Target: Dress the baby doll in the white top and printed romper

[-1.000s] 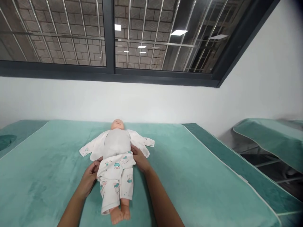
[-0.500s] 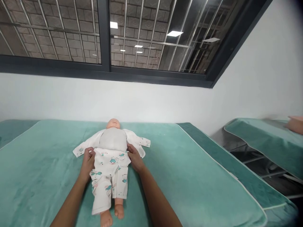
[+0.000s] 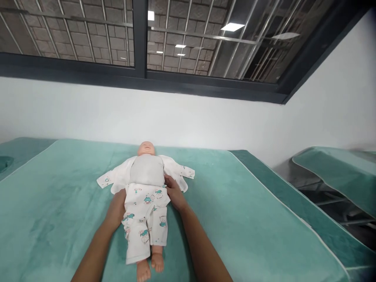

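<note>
A baby doll (image 3: 147, 170) lies on its back with its head toward the wall. Its white long-sleeved top (image 3: 178, 171) is spread open beneath the arms, baring a pale grey torso. White printed trousers (image 3: 147, 213) cover its legs up to the waist, and the bare feet stick out below. At the left side of the waist my left hand (image 3: 117, 207) presses close against the trousers, its fingertips hidden behind the cloth and body. My right hand (image 3: 175, 194) has its fingers curled at the opposite side of the waistband, closed on the trouser edge.
A green plush cover (image 3: 235, 219) spreads under the doll on a table or bed. Behind it stand a white wall (image 3: 188, 121) and a dark-framed window (image 3: 141, 39) with metal bars. Another green-covered surface (image 3: 337, 172) is at the right, with metal legs below.
My left hand has gone from pinching the waistband corner to lying lower along the hip, fingers tucked out of sight. The right hand stays at the waistband. The camera view has shifted slightly.
</note>
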Demonstrator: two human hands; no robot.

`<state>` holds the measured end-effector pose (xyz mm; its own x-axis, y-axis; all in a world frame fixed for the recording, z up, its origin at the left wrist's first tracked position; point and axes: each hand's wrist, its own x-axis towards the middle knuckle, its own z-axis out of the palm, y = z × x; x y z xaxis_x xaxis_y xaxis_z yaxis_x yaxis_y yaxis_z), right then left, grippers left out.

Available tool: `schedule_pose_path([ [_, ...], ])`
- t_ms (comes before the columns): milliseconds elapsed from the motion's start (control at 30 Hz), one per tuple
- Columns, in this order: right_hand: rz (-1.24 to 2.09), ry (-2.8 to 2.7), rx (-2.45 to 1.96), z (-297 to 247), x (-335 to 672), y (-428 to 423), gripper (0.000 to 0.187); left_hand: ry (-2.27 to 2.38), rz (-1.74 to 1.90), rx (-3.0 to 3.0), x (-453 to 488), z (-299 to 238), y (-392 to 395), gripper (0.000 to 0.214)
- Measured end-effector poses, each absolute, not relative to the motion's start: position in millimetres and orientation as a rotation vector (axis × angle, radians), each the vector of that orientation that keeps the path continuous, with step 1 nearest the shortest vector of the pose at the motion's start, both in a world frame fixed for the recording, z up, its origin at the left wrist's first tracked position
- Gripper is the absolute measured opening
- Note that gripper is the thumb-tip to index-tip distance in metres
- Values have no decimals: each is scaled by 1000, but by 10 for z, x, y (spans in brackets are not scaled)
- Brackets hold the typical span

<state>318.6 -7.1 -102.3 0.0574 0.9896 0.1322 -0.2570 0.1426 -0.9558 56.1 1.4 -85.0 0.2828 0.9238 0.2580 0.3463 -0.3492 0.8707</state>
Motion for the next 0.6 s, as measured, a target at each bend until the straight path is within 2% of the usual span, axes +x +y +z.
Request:
schedule_pose_path([
  [200,1157,-995,-954,-1009,3195,-112,51,1208,1006,1981,549,-924,-69,15],
  [333,1140,-1007,-962,-996,3203,-132,49,1388,788,2364,494,-911,-143,12],
  [500,1149,-1010,-977,-1028,3210,-122,51,1901,779,2406,420,-912,-234,31],
  [600,1132,-1020,-978,-1047,3209,-113,51,1903,868,2350,415,-906,-261,30],
])
